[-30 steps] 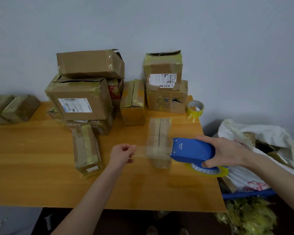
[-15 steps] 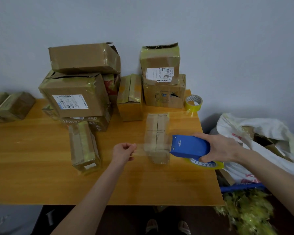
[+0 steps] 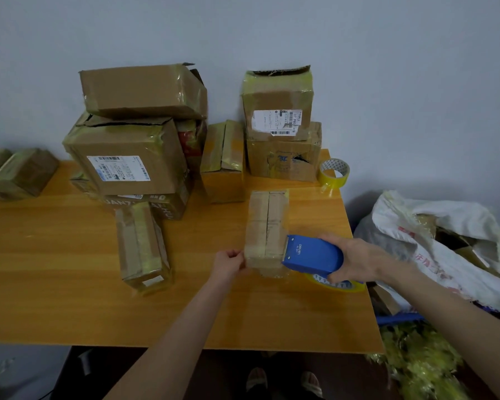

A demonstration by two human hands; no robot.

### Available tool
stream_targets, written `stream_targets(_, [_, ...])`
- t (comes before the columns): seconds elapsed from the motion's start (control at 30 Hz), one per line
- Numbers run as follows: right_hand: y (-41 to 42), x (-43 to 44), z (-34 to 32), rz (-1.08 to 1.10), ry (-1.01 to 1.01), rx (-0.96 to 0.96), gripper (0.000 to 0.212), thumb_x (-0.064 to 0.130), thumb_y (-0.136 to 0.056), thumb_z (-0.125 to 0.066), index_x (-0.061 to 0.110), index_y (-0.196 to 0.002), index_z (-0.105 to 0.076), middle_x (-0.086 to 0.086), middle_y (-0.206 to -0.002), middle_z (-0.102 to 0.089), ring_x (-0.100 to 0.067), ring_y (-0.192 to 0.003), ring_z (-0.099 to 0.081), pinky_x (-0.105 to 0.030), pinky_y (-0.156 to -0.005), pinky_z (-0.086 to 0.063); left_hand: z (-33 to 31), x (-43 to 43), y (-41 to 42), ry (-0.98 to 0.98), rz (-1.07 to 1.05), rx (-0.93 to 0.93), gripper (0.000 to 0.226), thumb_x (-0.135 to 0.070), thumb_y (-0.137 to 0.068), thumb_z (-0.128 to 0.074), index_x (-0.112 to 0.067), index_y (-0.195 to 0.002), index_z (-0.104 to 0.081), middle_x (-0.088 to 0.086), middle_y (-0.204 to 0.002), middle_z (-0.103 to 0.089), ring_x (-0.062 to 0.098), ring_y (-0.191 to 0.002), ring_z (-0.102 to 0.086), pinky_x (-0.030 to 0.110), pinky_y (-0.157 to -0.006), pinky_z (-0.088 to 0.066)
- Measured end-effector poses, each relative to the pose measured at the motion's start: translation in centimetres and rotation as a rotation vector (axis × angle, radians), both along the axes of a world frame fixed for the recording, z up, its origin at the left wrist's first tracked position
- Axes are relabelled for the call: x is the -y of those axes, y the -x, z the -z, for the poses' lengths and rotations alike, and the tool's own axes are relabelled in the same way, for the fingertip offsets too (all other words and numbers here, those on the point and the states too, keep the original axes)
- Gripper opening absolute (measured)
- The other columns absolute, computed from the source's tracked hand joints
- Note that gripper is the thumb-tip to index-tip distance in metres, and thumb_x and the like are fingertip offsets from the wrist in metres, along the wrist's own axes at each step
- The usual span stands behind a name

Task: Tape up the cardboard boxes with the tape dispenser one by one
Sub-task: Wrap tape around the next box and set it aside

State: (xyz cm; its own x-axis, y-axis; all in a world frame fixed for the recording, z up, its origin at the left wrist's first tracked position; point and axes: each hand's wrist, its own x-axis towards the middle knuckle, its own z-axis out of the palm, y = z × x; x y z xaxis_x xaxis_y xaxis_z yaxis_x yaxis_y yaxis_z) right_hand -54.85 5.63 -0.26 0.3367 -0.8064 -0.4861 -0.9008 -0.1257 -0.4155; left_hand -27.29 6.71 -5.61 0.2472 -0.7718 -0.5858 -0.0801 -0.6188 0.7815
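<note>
Gripping tape dispenser (image 3: 312, 255) against box (image 3: 267, 226), right hand (image 3: 358, 262)

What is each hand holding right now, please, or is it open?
Left hand: fingers curled at the left edge of the small box; what they pinch cannot be told.
Right hand: closed around the blue tape dispenser.

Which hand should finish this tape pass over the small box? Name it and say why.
Right. The right hand grips the blue tape dispenser, its mouth at the small box's right top edge; the left hand is curled against the box's left edge, steadying it.
</note>
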Motion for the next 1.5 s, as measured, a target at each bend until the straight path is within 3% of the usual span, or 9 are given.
stream_targets(0.27, [-3.1,1.9,0.4,-0.047,0.006,0.011,0.086,0.036,-0.073,-0.076,0.035,-0.145,-0.028,0.005,-0.114,-0.055,-0.02,-0.102,-0.055,-0.038,-0.086,-0.051,-0.3,0.4,-2.9,0.077,-0.044,0.027,0.009,-0.008,-0.097,-0.053,-0.003,-0.092,-0.06,0.017,-0.102,-0.066,0.027,-0.098,-0.066,0.032,-0.077,-0.059])
stream_targets(0.4, [-2.7,2.2,0.5,-0.025,-0.043,0.049,0.086,0.033,-0.072,-0.077,0.037,-0.143,-0.03,0.005,-0.114,-0.054,-0.019,-0.102,-0.055,-0.038,-0.087,-0.051,-0.1,0.6,-3.0,0.078,-0.05,0.093,0.01,-0.007,-0.098,-0.05,-0.005,-0.091,-0.058,0.022,-0.104,-0.065,0.024,-0.084,-0.067,0.031,-0.069,-0.059])
stream_targets(0.5, [-3.1,2.2,0.5,-0.036,-0.039,0.067,0.081,0.033,-0.072,-0.077,0.038,-0.14,-0.033,0.004,-0.115,-0.056,-0.019,-0.104,-0.055,-0.038,-0.089,-0.051,0.0,0.5,-4.0,0.034,0.12,0.269,0.033,-0.017,-0.097,-0.055,-0.016,-0.13,-0.052,0.014,-0.102,-0.067,0.017,-0.069,-0.068,0.024,-0.058,-0.056])
stream_targets(0.6, [-3.2,2.0,0.5,-0.053,0.004,0.065,0.079,0.036,-0.072,-0.078,0.038,-0.137,-0.034,0.004,-0.117,-0.057,-0.019,-0.104,-0.056,-0.038,-0.086,-0.051,-0.6,-0.4,-5.5,0.036,0.233,0.675,0.058,-0.025,-0.097,-0.055,-0.018,-0.149,-0.031,0.016,-0.133,-0.051,0.023,-0.098,-0.065,0.03,-0.079,-0.053])
stream_targets(0.77, [-3.1,1.8,0.4,-0.075,0.048,0.044,0.085,0.054,-0.071,-0.078,0.038,-0.141,-0.032,0.01,-0.12,-0.056,-0.016,-0.107,-0.056,-0.034,-0.087,-0.049,-2.9,-2.9,-1.9,0.711,0.561,0.988,0.048,-0.017,-0.095,-0.053,-0.016,-0.142,-0.043,0.003,-0.144,-0.045,0.019,-0.131,-0.044,0.03,-0.111,-0.03])
stream_targets(0.87, [-2.9,1.6,-0.4,-0.11,0.087,-0.015,0.084,0.058,-0.074,-0.074,0.037,-0.142,-0.03,0.009,-0.118,-0.056,-0.014,-0.1,-0.054,-0.03,-0.079,-0.046,-2.1,-3.3,0.4,0.541,0.952,1.086,0.08,-0.025,-0.096,-0.047,-0.02,-0.149,0.012,-0.003,-0.158,0.013,0.014,-0.147,0.01,0.032,-0.119,0.008])
stream_targets(0.93, [-2.6,1.6,-0.5,-0.112,0.103,-0.019,0.083,0.055,-0.076,-0.073,0.037,-0.143,-0.028,0.008,-0.118,-0.056,-0.015,-0.1,-0.055,-0.031,-0.079,-0.048,-1.5,-3.3,0.2,0.423,1.029,1.194,0.093,-0.027,-0.093,-0.051,-0.019,-0.145,0.026,-0.001,-0.155,0.028,0.016,-0.144,0.023,0.037,-0.12,0.011])
stream_targets(1.23, [-0.6,1.8,-0.4,-0.09,0.053,0.087,0.084,0.046,-0.073,-0.076,0.043,-0.142,-0.027,0.011,-0.119,-0.054,-0.015,-0.104,-0.056,-0.038,-0.086,-0.052,-1.2,-3.2,-0.8,0.373,1.08,1.197,0.094,-0.021,-0.092,-0.052,-0.019,-0.148,0.023,-0.001,-0.158,0.024,0.014,-0.145,0.021,0.037,-0.121,0.004])
stream_targets(1.5, [0.8,2.0,-0.7,-0.15,0.075,-0.18,0.086,0.054,-0.072,-0.069,0.043,-0.144,-0.024,0.012,-0.11,-0.06,-0.015,-0.098,-0.059,-0.036,-0.083,-0.054,-1.2,-3.0,-0.5,0.388,1.041,1.208,0.092,-0.024,-0.091,-0.052,-0.02,-0.15,0.018,-0.002,-0.16,0.019,0.013,-0.147,0.017,0.037,-0.122,0.004])
